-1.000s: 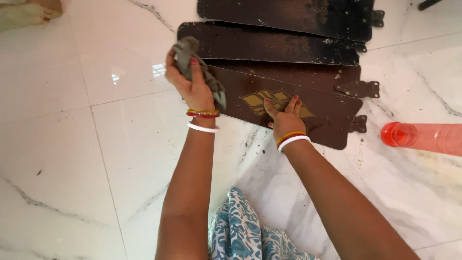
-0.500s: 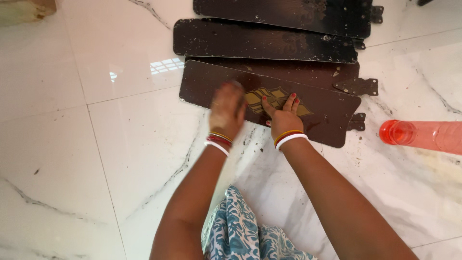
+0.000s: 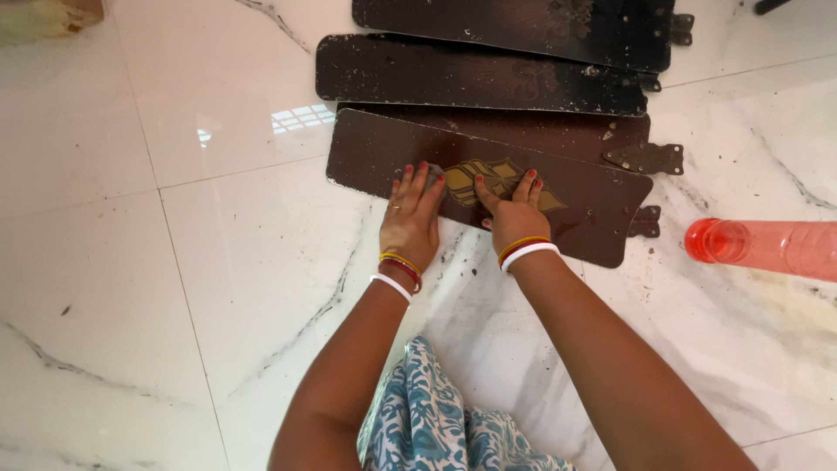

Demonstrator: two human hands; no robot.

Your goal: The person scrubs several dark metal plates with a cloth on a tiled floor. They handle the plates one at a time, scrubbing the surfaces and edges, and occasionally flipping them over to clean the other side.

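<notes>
A dark brown fan blade (image 3: pixel 593 209) with a gold emblem (image 3: pixel 495 173) lies nearest me on the white marble floor. My left hand (image 3: pixel 410 216) presses flat on its left-middle part, fingers spread over a grey cloth (image 3: pixel 435 171); only a sliver of the cloth shows at the fingertips. My right hand (image 3: pixel 516 216) rests beside it, fingertips on the emblem, holding the blade down. Both wrists wear bangles.
Three more dusty dark blades (image 3: pixel 479 74) lie stacked behind, with metal brackets (image 3: pixel 649 159) at their right ends. A translucent red bottle (image 3: pixel 767 246) lies on its side at the right. My blue patterned garment (image 3: pixel 427 419) is at the bottom.
My left hand, raised with the cloth bunched over the blade's left end, came down and to the right; it now presses the cloth flat on the blade. My right hand stayed put.
</notes>
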